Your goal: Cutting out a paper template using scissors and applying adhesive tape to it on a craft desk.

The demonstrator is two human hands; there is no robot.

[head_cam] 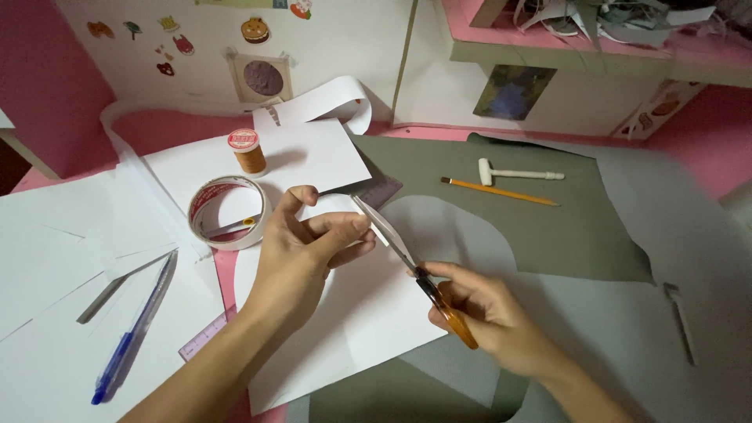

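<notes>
— Head camera, far left: what lies there?
— A blue pen (pixel 133 333), then a tape roll (pixel 227 212) with a spool of brown thread (pixel 248 151) behind it.
— And the hands?
— The left hand (pixel 301 254) pinches the white paper (pixel 352 313) at its top edge. The right hand (pixel 486 313) grips orange-handled scissors (pixel 411 266), blades at that edge.
— Further right?
— A pencil (pixel 499 191) and small white mallet (pixel 517 173) on grey sheet (pixel 572 227).

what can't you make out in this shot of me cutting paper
Head view:
- Scissors: handle loops hidden inside right hand.
- Paper edge being cut: covered by left hand.
- Shelf clutter: cut off by the top edge.
- Stickers: too small.
</notes>
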